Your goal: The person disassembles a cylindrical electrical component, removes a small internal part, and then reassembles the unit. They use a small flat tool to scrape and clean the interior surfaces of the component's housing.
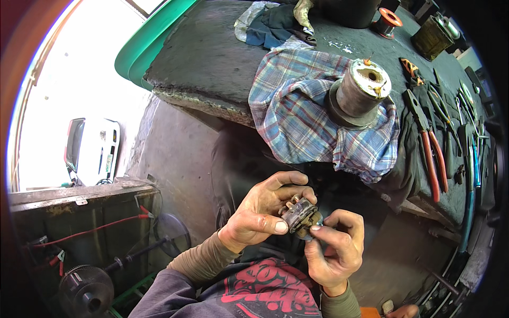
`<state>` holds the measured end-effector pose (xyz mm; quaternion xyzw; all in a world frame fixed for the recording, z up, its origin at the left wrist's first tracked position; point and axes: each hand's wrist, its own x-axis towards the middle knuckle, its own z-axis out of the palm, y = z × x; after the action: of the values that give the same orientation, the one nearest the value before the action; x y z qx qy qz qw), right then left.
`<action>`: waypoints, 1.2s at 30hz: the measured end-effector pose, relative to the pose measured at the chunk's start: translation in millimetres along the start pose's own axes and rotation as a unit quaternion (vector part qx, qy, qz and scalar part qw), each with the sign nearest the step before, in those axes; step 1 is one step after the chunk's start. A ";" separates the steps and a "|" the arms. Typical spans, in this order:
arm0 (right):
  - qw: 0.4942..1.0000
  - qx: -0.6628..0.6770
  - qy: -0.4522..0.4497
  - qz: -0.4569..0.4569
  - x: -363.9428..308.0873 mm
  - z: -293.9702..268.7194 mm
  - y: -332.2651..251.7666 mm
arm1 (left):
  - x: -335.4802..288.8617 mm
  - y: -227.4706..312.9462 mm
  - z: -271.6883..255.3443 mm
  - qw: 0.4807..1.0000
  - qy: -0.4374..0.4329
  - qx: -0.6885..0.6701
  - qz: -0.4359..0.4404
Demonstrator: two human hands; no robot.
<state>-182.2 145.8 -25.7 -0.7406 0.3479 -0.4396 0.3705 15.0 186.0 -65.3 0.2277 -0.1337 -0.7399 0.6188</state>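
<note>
"What is in your grip?"
"My left grip curls closed around a small, grimy metal part; my right grip pinches its right side. It is just in front of my dark shirt."
"And beyond?"
"Ahead on the surface, plaid cloth beneath a metal cylinder; red-handled pliers rightward."

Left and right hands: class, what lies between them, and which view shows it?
A small metal part lies between the left hand and the right hand, touching both; the head view shows it.
</note>
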 end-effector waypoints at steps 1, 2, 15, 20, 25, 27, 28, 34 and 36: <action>1.000 -0.002 0.001 0.004 -1.8 -0.4 0.5 | -0.4 -0.4 0.5 1.000 0.007 0.012 0.000; 1.000 -0.004 0.003 0.008 -3.6 -0.9 0.8 | -0.8 -0.5 0.8 1.000 0.008 0.011 -0.001; 0.999 -0.028 0.029 0.017 -6.3 -0.2 2.8 | 0.7 0.3 11.3 0.997 0.031 0.074 0.011; 0.998 -0.060 0.020 0.008 -7.3 -1.5 8.4 | -0.3 -2.7 9.4 0.992 0.036 0.118 0.034; 0.998 -0.050 0.035 0.031 -12.2 2.5 30.2 | 8.5 -3.7 20.4 0.963 0.092 0.248 0.046; 0.997 -0.019 0.055 0.057 -15.0 8.3 47.1 | 15.7 -9.2 22.3 0.933 0.116 0.336 0.063; 0.993 0.014 0.063 0.097 -17.1 11.3 52.8 | 19.4 -10.9 26.2 0.910 0.125 0.386 0.083; 0.964 0.151 0.111 0.186 -27.7 21.6 76.1 | 37.1 -23.5 26.1 0.830 0.130 0.532 0.101; 0.960 0.165 0.121 0.192 -30.6 21.1 75.2 | 35.8 -23.6 28.4 0.811 0.121 0.562 0.106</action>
<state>-188.7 140.4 -109.2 -0.5299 0.4481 -0.4979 0.5201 -24.1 153.3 -58.3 0.6077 -0.4737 -0.4323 0.4684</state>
